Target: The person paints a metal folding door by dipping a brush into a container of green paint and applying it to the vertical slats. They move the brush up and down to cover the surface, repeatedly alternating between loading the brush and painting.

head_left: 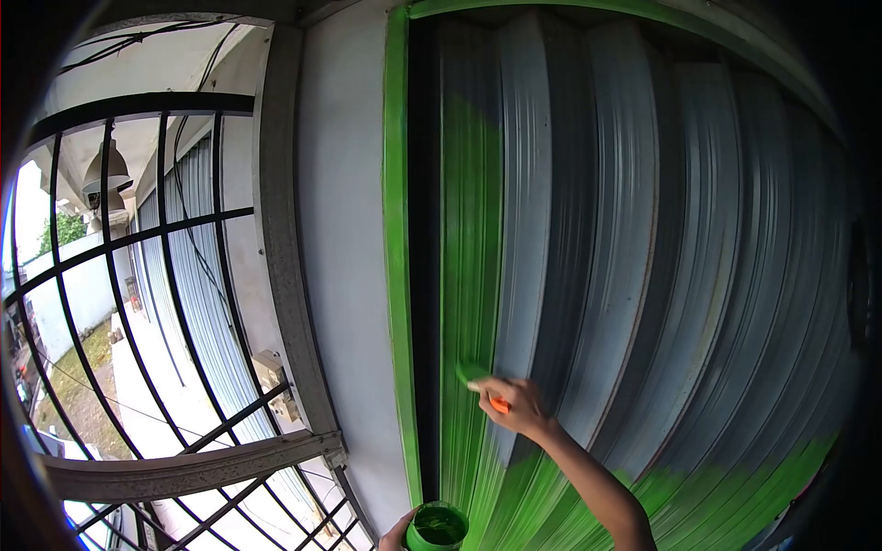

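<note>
My right hand (pixel 516 404) is closed around a paintbrush (pixel 473 373) with an orange handle, its green bristles at the green-painted strip of the folding metal door (pixel 616 230). Green paint covers the door's leftmost panel up to near the top and also its lower part; the other panels are grey higher up. At the bottom edge my left hand (pixel 397 533), only partly in view, holds a round container of green paint (pixel 437 527).
A green door frame (pixel 396 230) runs beside a pale wall (pixel 349 211). On the left stands a black barred grille (pixel 110 243) with a metal post (pixel 285 230), a small box (pixel 269 369) and hanging cables. A lamp (pixel 107 172) hangs beyond the bars.
</note>
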Tool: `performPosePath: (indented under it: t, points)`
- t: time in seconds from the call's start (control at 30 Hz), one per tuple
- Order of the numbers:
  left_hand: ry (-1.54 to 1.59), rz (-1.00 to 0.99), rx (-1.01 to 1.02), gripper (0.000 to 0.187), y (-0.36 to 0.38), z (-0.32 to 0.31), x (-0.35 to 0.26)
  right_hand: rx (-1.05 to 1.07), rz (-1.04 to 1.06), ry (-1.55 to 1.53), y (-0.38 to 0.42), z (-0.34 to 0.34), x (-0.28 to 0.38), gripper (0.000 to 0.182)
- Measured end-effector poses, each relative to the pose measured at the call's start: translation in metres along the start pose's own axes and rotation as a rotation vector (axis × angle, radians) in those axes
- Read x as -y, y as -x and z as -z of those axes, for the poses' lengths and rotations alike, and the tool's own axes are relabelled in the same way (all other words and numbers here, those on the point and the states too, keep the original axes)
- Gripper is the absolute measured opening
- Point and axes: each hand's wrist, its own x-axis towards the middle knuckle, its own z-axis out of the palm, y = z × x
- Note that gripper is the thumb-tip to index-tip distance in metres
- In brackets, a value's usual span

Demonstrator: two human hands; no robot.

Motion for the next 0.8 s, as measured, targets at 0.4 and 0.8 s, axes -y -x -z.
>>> performPosePath:
  t: [0.4,0.8]
  points:
    - [-0.208,-0.046,-0.13,0.099,0.003,0.012,-0.009,-0.152,-0.774,-1.358,0.073,0.071,0.119,0.021]
    - [-0.571,-0.51,-0.097,0.084,0.0,0.047,-0.036,0.079,-0.325,-1.048,0.071,0.13,0.196,0.02]
